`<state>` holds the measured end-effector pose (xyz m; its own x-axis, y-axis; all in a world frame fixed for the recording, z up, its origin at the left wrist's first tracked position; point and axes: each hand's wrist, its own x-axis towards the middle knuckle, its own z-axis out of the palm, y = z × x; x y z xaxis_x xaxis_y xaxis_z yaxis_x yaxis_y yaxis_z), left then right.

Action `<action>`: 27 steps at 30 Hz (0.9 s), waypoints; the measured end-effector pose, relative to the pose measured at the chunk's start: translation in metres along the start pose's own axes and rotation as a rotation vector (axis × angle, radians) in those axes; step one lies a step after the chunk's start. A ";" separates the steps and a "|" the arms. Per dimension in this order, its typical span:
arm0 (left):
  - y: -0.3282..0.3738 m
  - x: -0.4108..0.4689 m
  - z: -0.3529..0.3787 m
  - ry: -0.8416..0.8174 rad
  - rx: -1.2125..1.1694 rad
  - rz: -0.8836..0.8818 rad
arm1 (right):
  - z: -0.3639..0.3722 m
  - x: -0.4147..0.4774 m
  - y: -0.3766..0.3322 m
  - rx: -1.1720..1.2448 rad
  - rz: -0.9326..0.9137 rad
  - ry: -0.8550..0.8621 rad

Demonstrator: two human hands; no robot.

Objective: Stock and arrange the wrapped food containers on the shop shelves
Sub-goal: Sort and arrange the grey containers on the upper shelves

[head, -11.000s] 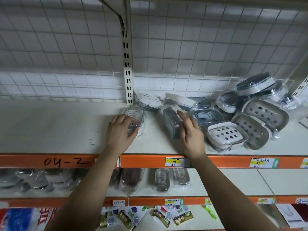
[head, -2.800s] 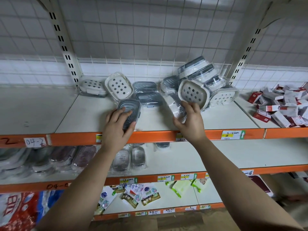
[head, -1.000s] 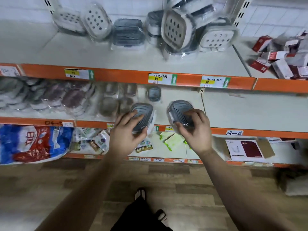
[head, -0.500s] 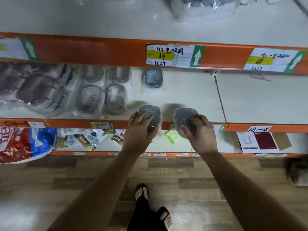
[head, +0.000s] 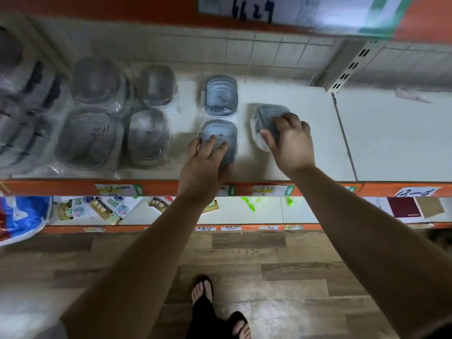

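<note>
Gripping both: left hand (head: 205, 162) is holding left container (head: 220, 132) at shelf (head: 325, 113) front edge, right hand (head: 291, 143) tilted right container (head: 267, 116) farther back.

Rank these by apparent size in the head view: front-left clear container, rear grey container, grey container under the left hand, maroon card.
1. Front-left clear container.
2. Rear grey container and the grey container under the left hand: look alike, partly covered, so unranked.
3. Maroon card, smallest.
</note>
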<state>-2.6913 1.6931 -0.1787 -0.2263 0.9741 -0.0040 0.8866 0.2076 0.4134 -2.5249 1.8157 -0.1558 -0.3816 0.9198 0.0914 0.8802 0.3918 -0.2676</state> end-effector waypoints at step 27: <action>0.044 -0.067 -0.068 0.178 0.172 0.080 | -0.061 -0.062 -0.021 0.122 -0.022 -0.059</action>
<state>-2.6642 1.6309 -0.0987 -0.2062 0.9600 0.1893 0.9568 0.1573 0.2445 -2.5030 1.7519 -0.0970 -0.4198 0.9066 0.0428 0.8321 0.4032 -0.3809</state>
